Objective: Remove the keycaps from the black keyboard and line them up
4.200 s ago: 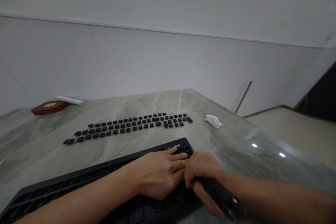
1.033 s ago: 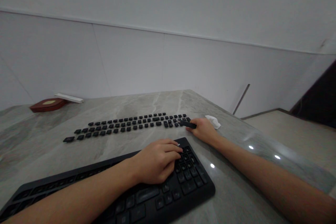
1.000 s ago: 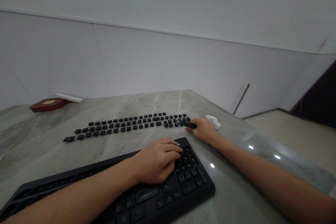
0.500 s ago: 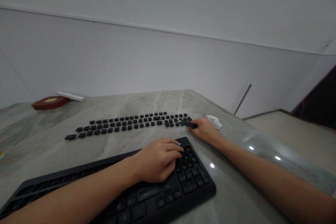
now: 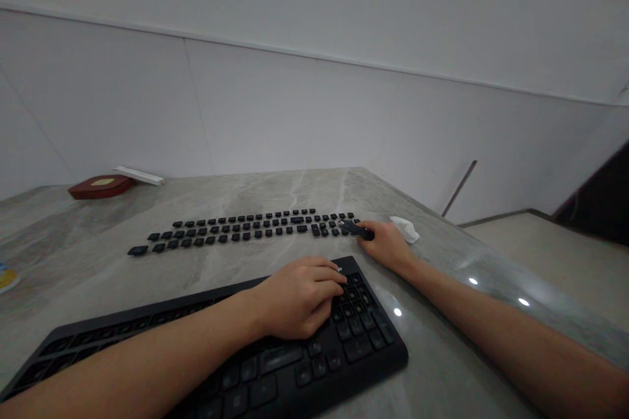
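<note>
A black keyboard (image 5: 363, 366) lies tilted across the table in front of me, with many of its keycaps off and bare key sockets showing. My left hand (image 5: 304, 298) rests on it, fingers bent and stretched over the number pad's upper edge, with nothing seen in its grip. Beyond the keyboard, my right hand (image 5: 386, 242) is closed on a slim black tool (image 5: 358, 230) with a lighter tip; its exact kind is unclear. That tip is over the right end of several rows of loose black keycaps (image 5: 236, 228).
A crumpled white tissue (image 5: 405, 229) lies just right of my right hand. At the back left are a reddish-brown box (image 5: 101, 187) and a white bar (image 5: 139, 175), near the wall. Part of a blue and yellow item (image 5: 6, 277) shows at the left edge.
The view has shifted slightly, moving the scene a little to the right. The black tool's tip sits slightly higher over the keycaps. My left hand keeps its place on the keyboard.
</note>
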Action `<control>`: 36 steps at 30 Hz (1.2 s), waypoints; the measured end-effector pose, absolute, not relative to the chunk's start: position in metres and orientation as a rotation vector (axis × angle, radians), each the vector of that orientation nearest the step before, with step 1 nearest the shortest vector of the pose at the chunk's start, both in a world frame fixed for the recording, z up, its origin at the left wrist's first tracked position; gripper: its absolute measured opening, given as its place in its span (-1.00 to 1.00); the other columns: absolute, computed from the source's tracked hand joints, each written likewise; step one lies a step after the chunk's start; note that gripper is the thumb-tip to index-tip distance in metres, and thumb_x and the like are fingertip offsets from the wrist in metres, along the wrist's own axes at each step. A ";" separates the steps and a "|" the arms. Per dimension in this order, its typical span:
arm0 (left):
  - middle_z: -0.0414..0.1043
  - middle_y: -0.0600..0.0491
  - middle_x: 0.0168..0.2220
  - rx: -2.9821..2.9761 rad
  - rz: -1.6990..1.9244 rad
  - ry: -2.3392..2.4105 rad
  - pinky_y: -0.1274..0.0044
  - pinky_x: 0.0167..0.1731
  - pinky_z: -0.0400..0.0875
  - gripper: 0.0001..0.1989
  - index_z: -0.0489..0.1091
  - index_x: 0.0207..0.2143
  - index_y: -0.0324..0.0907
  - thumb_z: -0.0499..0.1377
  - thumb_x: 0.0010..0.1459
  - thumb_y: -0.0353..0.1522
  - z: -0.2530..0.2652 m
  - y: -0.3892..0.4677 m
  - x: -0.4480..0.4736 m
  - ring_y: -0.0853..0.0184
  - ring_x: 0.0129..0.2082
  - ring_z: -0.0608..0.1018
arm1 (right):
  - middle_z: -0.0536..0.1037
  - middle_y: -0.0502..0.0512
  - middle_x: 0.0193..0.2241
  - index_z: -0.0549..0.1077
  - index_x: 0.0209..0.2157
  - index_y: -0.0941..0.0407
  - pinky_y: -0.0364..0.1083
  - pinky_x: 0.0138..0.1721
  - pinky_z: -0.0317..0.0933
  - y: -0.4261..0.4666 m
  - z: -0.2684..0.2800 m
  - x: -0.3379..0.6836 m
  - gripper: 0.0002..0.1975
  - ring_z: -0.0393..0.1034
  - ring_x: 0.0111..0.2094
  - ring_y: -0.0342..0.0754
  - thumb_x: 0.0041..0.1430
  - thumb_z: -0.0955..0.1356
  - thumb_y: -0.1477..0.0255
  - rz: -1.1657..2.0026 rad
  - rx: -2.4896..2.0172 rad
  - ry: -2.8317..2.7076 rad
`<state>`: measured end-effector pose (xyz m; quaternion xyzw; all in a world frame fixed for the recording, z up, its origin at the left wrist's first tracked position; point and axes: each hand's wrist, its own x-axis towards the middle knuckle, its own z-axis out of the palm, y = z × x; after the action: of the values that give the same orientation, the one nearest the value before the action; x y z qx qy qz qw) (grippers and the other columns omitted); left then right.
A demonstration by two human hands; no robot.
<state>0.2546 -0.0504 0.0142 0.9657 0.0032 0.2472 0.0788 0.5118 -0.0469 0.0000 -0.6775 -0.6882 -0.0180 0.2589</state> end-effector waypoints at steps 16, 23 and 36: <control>0.23 -0.13 0.26 3.046 0.210 0.348 0.23 0.20 0.30 -0.58 0.30 0.18 -0.30 0.05 0.30 -0.37 0.039 -0.084 0.159 0.06 0.24 0.31 | 0.55 0.08 -0.60 0.48 -0.53 0.05 -0.04 -0.51 0.24 -0.066 -0.004 0.505 -0.64 0.45 -0.57 0.08 0.17 0.27 0.13 0.243 -1.601 -2.145; 0.44 -0.01 0.10 2.999 0.398 0.992 0.28 0.13 0.37 -0.66 0.45 0.04 -0.11 0.00 0.30 -0.42 0.041 -0.093 0.046 0.17 0.11 0.46 | 0.48 0.05 -0.63 0.40 -0.58 0.08 -0.08 -0.50 0.13 -0.073 0.008 0.489 -0.59 0.36 -0.58 -0.01 0.23 0.22 0.14 0.305 -1.547 -2.223; 0.56 -0.17 -0.39 2.210 -0.053 2.053 0.34 -0.27 0.41 -0.45 0.46 -0.46 -0.21 -0.10 0.21 -0.01 0.051 -0.069 -0.003 0.05 -0.34 0.59 | 0.62 0.09 -0.45 0.54 -0.40 0.10 -0.07 -0.40 0.27 -0.084 0.008 0.480 -0.63 0.50 -0.41 0.08 0.24 0.24 0.16 0.417 -1.629 -2.130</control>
<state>-0.0031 -0.0689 0.0507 0.7312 0.6791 -0.0175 0.0623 0.4801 -0.0839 0.0080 -0.5866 -0.7669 0.1503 0.2124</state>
